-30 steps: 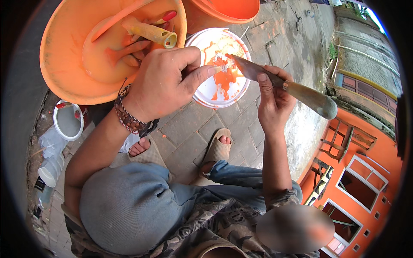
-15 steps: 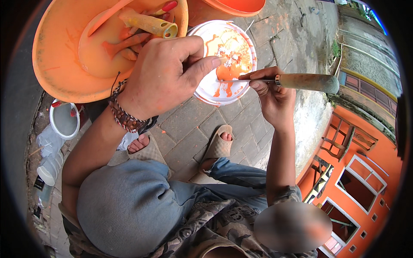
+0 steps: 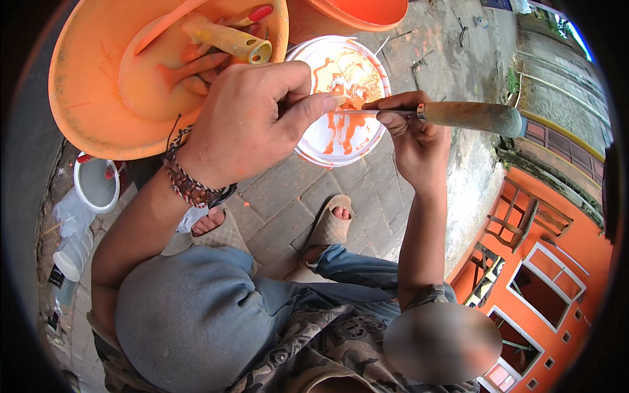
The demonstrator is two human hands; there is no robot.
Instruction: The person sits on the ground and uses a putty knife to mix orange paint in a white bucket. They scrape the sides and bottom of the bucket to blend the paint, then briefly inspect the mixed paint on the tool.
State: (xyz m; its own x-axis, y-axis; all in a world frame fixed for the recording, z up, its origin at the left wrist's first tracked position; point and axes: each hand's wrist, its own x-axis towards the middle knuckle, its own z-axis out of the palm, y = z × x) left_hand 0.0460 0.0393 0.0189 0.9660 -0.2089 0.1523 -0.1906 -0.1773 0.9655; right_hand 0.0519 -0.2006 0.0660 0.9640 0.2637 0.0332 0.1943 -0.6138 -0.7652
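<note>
My right hand (image 3: 421, 152) pinches the thin metal shank of a tool with a worn, round wooden handle (image 3: 465, 116). The handle points right; the shank points left toward my other thumb. What kind of tool it is does not show. My left hand (image 3: 246, 124) is closed, thumb pressed forward, and whatever it pinches is hidden by the hand. Both hands are over a white bucket (image 3: 318, 154) whose round white top is splashed with orange paint. A braided bracelet (image 3: 187, 180) circles my left wrist.
A big orange basin (image 3: 85, 98) at upper left holds orange liquid, a yellow tube (image 3: 229, 40) and paint-coated tools. Behind stands another orange tub (image 3: 367, 16). At left are a small white pail (image 3: 97, 196) and clear plastic cups (image 3: 73, 255). Grey pavers (image 3: 282, 183) lie below.
The tool has risen slightly and moved a little right at its handle end. My left hand stays nearly in place. More orange runs show on the bucket's white top.
</note>
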